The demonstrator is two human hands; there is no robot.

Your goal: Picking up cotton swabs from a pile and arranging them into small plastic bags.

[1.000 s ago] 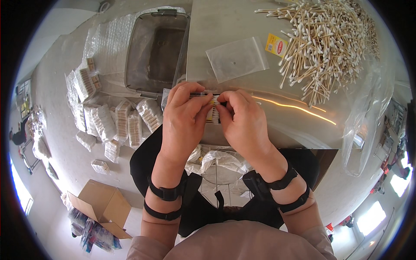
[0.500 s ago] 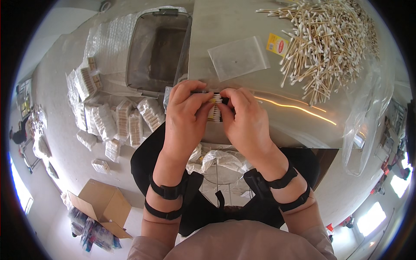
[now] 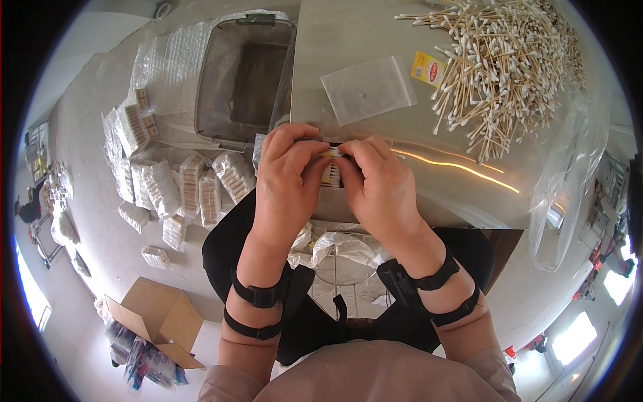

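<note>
White swabs (image 3: pixel 336 176) lie in a seemingly part-finished row near the edge of the table (image 3: pixel 455 197), pinched narrowly by the left hand (image 3: pixel 289 179) and right hand (image 3: pixel 379 179), while a loose pile (image 3: pixel 506 80) and flat bag (image 3: pixel 370 92) sit untouched.

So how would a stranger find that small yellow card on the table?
On the grey table, find the big heap of cotton swabs at upper right. At the heap's left edge, just right of a flat clear bag, lies the yellow card. Unlike the pale swabs and colourless bag, it is bright with a red oval.
</note>
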